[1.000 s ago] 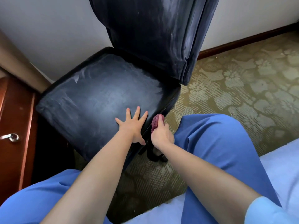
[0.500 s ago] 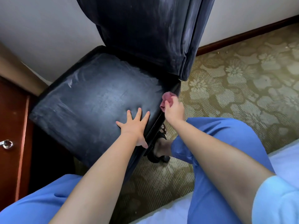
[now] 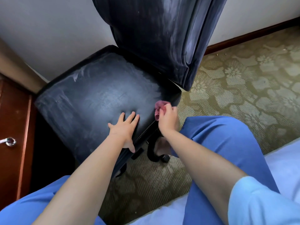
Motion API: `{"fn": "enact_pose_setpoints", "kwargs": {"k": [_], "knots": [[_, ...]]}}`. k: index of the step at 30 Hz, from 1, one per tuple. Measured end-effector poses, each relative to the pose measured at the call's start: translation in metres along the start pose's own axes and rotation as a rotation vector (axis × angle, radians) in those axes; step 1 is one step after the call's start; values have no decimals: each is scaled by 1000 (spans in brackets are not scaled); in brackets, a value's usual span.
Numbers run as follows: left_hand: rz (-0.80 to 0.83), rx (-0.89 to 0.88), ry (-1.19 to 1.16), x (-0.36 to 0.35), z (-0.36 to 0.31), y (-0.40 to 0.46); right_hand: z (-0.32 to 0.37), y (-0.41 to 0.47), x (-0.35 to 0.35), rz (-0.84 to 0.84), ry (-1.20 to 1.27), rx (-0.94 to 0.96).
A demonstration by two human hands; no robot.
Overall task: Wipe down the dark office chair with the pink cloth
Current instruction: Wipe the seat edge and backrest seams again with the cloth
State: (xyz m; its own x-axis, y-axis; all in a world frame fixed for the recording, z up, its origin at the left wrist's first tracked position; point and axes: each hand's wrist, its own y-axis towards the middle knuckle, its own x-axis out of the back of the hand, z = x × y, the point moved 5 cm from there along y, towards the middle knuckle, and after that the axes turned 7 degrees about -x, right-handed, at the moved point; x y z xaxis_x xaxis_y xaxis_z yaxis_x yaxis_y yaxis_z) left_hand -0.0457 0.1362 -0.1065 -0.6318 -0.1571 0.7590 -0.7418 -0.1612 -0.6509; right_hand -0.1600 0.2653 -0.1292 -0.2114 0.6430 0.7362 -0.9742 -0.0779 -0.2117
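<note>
pink cloth (image 3: pixel 158 108) bunched at right edge of dark office chair (image 3: pixel 100 101) seat, centre of frame, pinched in right hand (image 3: pixel 168 118) grip, fingers curled round it. left hand (image 3: pixel 124 127) flat on seat front, fingers straight and spread, grasping nothing. streaky smears on seat and backrest. patterned carpet (image 3: pixel 243 82) at right.

The wall (image 3: pixel 48 30) is plain and pale. A dark brown board (image 3: pixel 253 35) runs along the bottom of it. The floor is a green carpet (image 3: pixel 243 82) with light flower shapes. On the left stands a red-brown wood cabinet (image 3: pixel 14 127) with a shiny silver handle (image 3: pixel 10 141). Soft daylight fills the room.
</note>
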Motion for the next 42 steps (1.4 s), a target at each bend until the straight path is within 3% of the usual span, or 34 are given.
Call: {"fn": "enact_pose_setpoints", "kwargs": {"k": [5, 13, 16, 20, 23, 26, 29, 32, 39, 42], "knots": [[4, -18, -4, 0, 2, -3, -6, 31, 8, -24, 155, -190], [-10, -13, -1, -3, 3, -2, -6, -71, -39, 130, 273, -277], [-2, -14, -1, -3, 4, -6, -4, -44, -25, 62, 267, -327], [9, -14, -4, -3, 3, -7, -4, 15, 16, -36, 449, -436], [20, -11, -10, -1, 3, -6, -8, 40, 23, 6, 361, -474], [21, 2, -9, -1, 0, -3, -12, -4, -8, 73, 248, -402], [17, 12, 8, -1, 0, -4, -12, -66, -32, 244, 148, -314], [24, 16, 35, -1, 3, -10, -19, -64, -35, 291, 71, -277], [79, 13, 36, 10, -10, -31, 5, -52, 17, 314, 265, -189], [20, -8, 18, 26, -20, -42, 28, -43, 58, 284, 328, -102]]}}
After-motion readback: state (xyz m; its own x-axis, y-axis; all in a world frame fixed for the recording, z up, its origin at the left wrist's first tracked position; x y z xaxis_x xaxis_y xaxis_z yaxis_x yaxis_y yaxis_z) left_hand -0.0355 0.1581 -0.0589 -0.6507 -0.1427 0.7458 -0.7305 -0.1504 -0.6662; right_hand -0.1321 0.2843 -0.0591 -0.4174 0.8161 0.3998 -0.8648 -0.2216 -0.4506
